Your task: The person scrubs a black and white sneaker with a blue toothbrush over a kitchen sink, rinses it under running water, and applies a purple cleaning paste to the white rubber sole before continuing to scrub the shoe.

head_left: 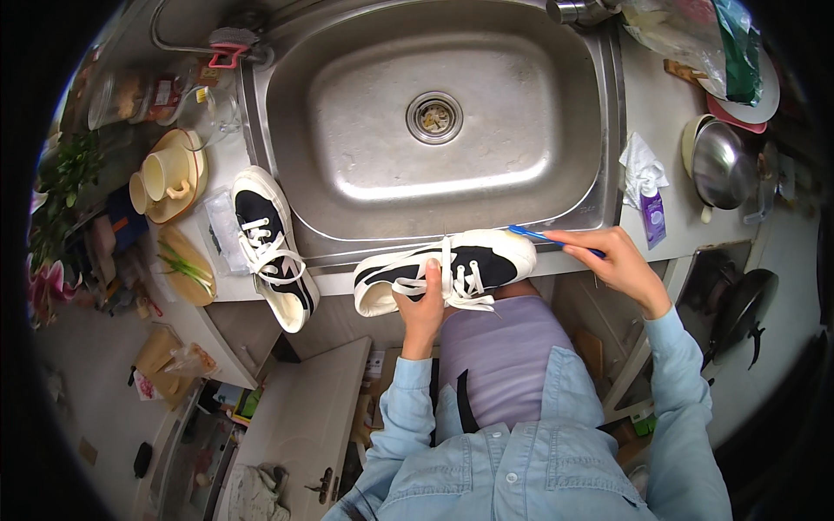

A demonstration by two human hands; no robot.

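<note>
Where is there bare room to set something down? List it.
Free: the sink basin, around its drain; the right counter between sink rim, plastic bag and white tissue. Crowded: the left counter, with cups, cutting board and loose shoe; the sink's front edge, where the left hand grips the held shoe, the right hand a blue brush.

cannot make out the bristles of the blue toothbrush [532, 234] at the toe of the held shoe [491, 260]. cannot see most fingers of the left hand [421, 317] beyond the thumb, nor tell whether tucked inside the shoe or beneath it. cannot see the underside of that shoe, facing away. lose part of the tap [580, 10] and the plastic bag [673, 39] at the upper edge, and the shirt [512, 478] at the lower. find the white plate [766, 91] partly covered by the bag, and the bits [436, 116] in the drain [412, 118] too tiny to name.
</note>
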